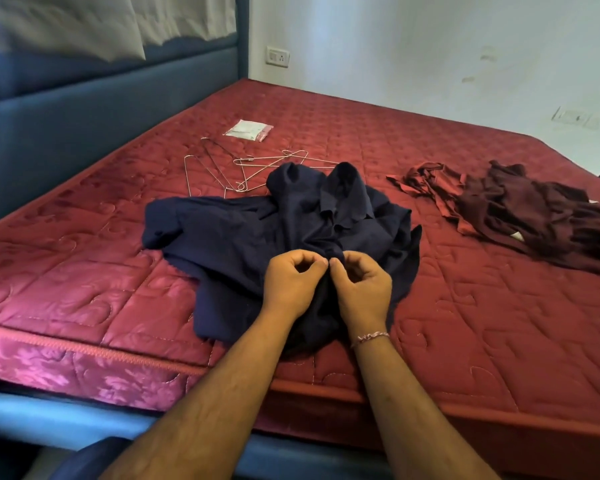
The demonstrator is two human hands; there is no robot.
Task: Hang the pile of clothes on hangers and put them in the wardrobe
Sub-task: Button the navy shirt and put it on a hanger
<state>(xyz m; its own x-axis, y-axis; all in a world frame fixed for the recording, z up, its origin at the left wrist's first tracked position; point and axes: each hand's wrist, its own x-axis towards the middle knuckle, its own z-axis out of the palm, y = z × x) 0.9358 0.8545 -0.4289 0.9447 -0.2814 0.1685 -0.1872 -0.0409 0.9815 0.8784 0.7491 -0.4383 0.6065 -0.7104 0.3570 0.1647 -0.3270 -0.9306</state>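
A navy blue collared shirt [243, 233] lies spread and crumpled on the red quilted mattress [482, 327], collar pointing away from me. My left hand [291, 282] and my right hand [361, 285] sit side by side on the shirt's front, fingers curled, pinching the fabric at its middle seam. Several thin metal wire hangers [222, 168] lie in a loose heap just beyond the shirt's collar. A pile of maroon clothes [520, 209] lies crumpled to the right. No wardrobe is in view.
A small white plastic packet [248, 130] rests on the mattress behind the hangers. A blue padded headboard [84, 109] runs along the left. A white wall with a socket [278, 57] stands behind the bed. The blue bed frame [66, 417] edges the near side.
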